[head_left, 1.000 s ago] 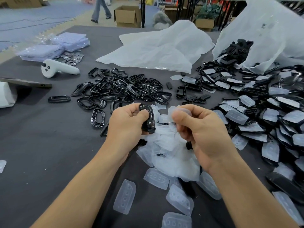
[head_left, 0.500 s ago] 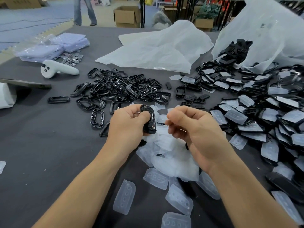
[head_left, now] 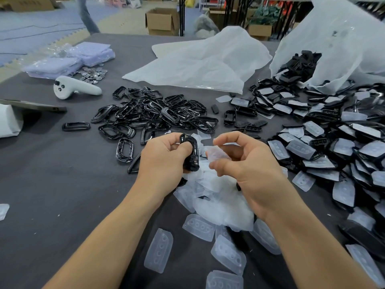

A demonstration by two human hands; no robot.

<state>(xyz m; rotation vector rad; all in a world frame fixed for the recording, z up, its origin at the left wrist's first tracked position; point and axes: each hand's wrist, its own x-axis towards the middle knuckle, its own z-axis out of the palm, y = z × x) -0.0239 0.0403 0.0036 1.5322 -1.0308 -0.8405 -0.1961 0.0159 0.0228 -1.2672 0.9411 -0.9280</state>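
Note:
My left hand (head_left: 164,157) grips a glossy black key-fob frame (head_left: 190,153), upright, with the thumb pressed on its face. Just to the right, my right hand (head_left: 250,163) pinches a translucent silicone button pad (head_left: 217,153) between thumb and fingers, a small gap from the frame. Both hands hover above a heap of the same translucent pads (head_left: 218,201) on the dark grey table (head_left: 52,184). A pile of empty black frames (head_left: 158,113) lies behind my left hand. At the right spreads a large pile of black frames with pads still in them (head_left: 333,142).
A white handheld controller (head_left: 75,88) lies at the back left beside purple packets (head_left: 68,61) and small metal discs (head_left: 93,73). White plastic bags (head_left: 198,63) lie at the back; one bag (head_left: 337,38) spills black parts. Cardboard boxes (head_left: 162,21) stand on the floor beyond.
My right hand has pulled away from the black frame, drawing the translucent pad out into view. The left hand holds the frame in the same place. A person in the background walked left.

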